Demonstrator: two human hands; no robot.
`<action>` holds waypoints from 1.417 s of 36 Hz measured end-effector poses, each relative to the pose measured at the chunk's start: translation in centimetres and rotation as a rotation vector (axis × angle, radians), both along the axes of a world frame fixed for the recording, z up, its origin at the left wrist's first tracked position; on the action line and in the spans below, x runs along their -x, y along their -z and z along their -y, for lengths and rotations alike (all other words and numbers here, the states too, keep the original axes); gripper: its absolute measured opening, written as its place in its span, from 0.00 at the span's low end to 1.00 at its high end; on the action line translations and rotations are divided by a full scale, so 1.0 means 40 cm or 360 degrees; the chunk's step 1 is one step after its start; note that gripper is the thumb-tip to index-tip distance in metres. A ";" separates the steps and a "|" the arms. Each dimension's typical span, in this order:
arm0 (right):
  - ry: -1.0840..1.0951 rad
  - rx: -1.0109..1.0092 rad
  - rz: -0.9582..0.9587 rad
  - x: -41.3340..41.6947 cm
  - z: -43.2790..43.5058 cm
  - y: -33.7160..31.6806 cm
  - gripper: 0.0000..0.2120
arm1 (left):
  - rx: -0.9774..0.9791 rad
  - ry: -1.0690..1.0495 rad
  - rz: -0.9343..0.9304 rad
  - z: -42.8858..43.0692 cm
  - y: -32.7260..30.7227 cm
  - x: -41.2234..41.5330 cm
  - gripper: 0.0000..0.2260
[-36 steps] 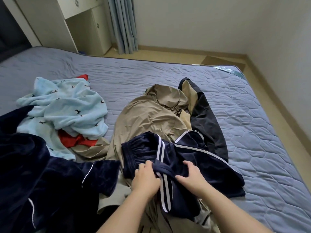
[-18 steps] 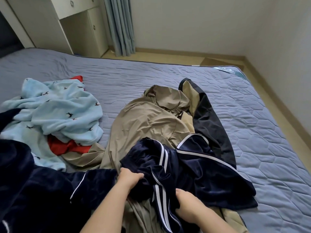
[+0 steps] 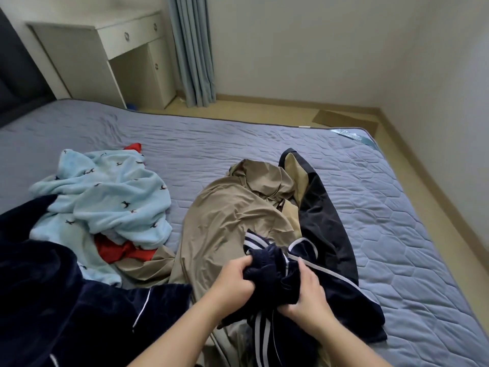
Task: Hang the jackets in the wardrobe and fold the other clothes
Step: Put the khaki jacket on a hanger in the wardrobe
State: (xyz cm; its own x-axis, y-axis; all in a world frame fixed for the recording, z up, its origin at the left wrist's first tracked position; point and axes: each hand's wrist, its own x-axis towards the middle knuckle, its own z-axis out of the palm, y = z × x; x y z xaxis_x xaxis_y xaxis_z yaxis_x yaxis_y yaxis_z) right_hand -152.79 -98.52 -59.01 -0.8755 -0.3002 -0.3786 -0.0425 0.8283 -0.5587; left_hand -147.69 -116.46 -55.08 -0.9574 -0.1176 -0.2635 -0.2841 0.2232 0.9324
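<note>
A navy velvet garment with white stripes (image 3: 267, 268) is bunched up at the near middle of the bed. My left hand (image 3: 234, 280) grips its left side and my right hand (image 3: 308, 292) grips its right side, both with fingers curled into the cloth. Under it lies a tan jacket (image 3: 225, 221) with black sleeve panels (image 3: 321, 221). Another navy velvet garment with white piping (image 3: 66, 308) covers the near left. A light blue fleece with small bird prints (image 3: 105, 197) lies at the left on top of a red garment (image 3: 121, 251).
The grey-blue quilted mattress (image 3: 383, 234) fills most of the view, with bare surface to the right and far side. A white desk with drawers (image 3: 119, 56) and a blue-grey curtain (image 3: 194, 49) stand beyond the bed. Wood floor and a cardboard piece (image 3: 344, 120) lie at the far right.
Both hands have gathered the navy striped garment into a tighter bunch and lifted it a little. The left hand moved right to the bunch. The camera tilted up, showing more of the room.
</note>
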 end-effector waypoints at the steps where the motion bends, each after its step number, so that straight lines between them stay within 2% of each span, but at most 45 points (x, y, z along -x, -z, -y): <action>1: -0.0013 0.0045 -0.0049 0.014 -0.003 -0.036 0.56 | -0.0124 0.0008 -0.0054 -0.005 -0.050 0.003 0.25; 5: -0.0525 -0.0192 -0.0083 0.040 0.009 -0.170 0.61 | -0.0432 -0.0057 -0.0231 -0.022 -0.274 0.012 0.27; 7: -0.0599 -0.0129 -0.0025 0.023 0.025 -0.236 0.58 | -0.0515 -0.0174 -0.0283 -0.022 -0.383 0.010 0.27; 8: -0.0562 0.0028 0.0013 0.011 0.034 -0.269 0.50 | -0.0564 -0.0230 -0.0303 -0.018 -0.436 0.005 0.28; 10: -0.0369 0.0419 0.0049 -0.018 0.056 -0.340 0.25 | -0.0657 -0.0318 -0.0343 0.003 -0.528 -0.012 0.27; 11: -0.0254 0.0583 0.0054 -0.031 0.070 -0.380 0.16 | -0.0660 -0.0381 -0.0368 0.021 -0.570 -0.026 0.25; 13: 0.0018 0.0858 0.0102 -0.050 0.105 -0.459 0.11 | -0.0441 -0.0566 -0.0407 0.072 -0.633 -0.064 0.19; 15: 0.0298 0.1137 0.0255 -0.074 0.152 -0.537 0.09 | 0.0188 -0.0723 -0.0355 0.142 -0.677 -0.115 0.18; 16: 0.0384 0.1269 0.0328 -0.088 0.179 -0.575 0.08 | 0.0561 -0.0716 -0.0285 0.180 -0.696 -0.150 0.20; 18: 0.0431 0.1400 0.0431 -0.117 0.243 -0.651 0.07 | 0.1101 -0.0420 -0.0048 0.251 -0.722 -0.228 0.34; 20: 0.0365 0.1429 0.0588 -0.160 0.326 -0.729 0.08 | 0.1231 0.0001 0.0271 0.293 -0.749 -0.302 0.45; 21: 0.0326 0.1437 0.0679 -0.187 0.373 -0.767 0.07 | 0.1159 0.0138 0.0377 0.298 -0.766 -0.330 0.45; 23: 0.0239 0.1513 0.0860 -0.246 0.470 -0.851 0.05 | 0.0910 0.0169 0.0294 0.306 -0.796 -0.374 0.35; 25: 0.0077 0.1570 0.0833 -0.289 0.558 -0.927 0.08 | 0.0874 -0.0073 -0.0023 0.330 -0.835 -0.410 0.20; 28: -0.0136 0.1835 0.0960 -0.324 0.643 -1.024 0.15 | 0.0881 -0.0768 -0.0331 0.408 -0.904 -0.471 0.05; 30: -0.0307 0.1921 0.1152 -0.342 0.682 -1.072 0.18 | 0.0870 -0.1152 -0.0462 0.470 -0.954 -0.507 0.05; 34: -0.0640 0.1759 0.1198 -0.391 0.763 -1.083 0.29 | 0.1330 -0.1830 -0.0512 0.584 -1.030 -0.547 0.06; 36: -0.0719 0.1565 0.1136 -0.404 0.792 -1.048 0.33 | 0.1326 -0.2188 -0.0380 0.628 -1.029 -0.558 0.09; 37: -0.0729 0.1447 0.1078 -0.406 0.800 -1.019 0.34 | 0.1287 -0.2245 -0.0220 0.644 -1.013 -0.564 0.09; 38: -0.0721 0.1329 0.1022 -0.404 0.798 -0.986 0.34 | 0.1284 -0.2178 -0.0011 0.654 -0.985 -0.571 0.11; 40: -0.0701 0.1062 0.0898 -0.389 0.772 -0.901 0.33 | 0.1365 -0.1818 0.0456 0.655 -0.906 -0.583 0.22; 42: -0.0672 0.0800 0.0796 -0.365 0.714 -0.803 0.33 | 0.1407 -0.1495 0.0777 0.633 -0.816 -0.589 0.29; 46: -0.0496 0.0473 0.0707 -0.314 0.544 -0.601 0.26 | 0.1357 -0.0947 0.0895 0.519 -0.612 -0.557 0.30; 51: -0.0220 0.0228 0.0703 -0.260 0.306 -0.366 0.22 | 0.1393 -0.0335 0.0867 0.313 -0.354 -0.478 0.23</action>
